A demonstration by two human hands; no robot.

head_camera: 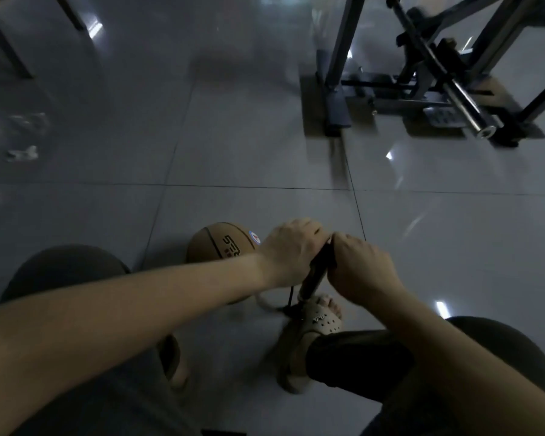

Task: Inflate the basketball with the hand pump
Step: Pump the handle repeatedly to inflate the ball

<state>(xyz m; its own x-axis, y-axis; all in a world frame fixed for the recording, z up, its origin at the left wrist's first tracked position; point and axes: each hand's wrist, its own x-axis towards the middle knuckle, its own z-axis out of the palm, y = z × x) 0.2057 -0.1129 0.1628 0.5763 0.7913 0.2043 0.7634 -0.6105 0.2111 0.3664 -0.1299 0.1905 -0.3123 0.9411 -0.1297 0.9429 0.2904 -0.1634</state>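
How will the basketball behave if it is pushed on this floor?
The basketball is round on glossy floor tiles, so it probably rolls easily. The left hand and right hand grip the pump, so no hand steadies it; it may drift.

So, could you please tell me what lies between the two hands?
The black pump stands between the left hand and the right hand, which both grip its top; the head view shows it.
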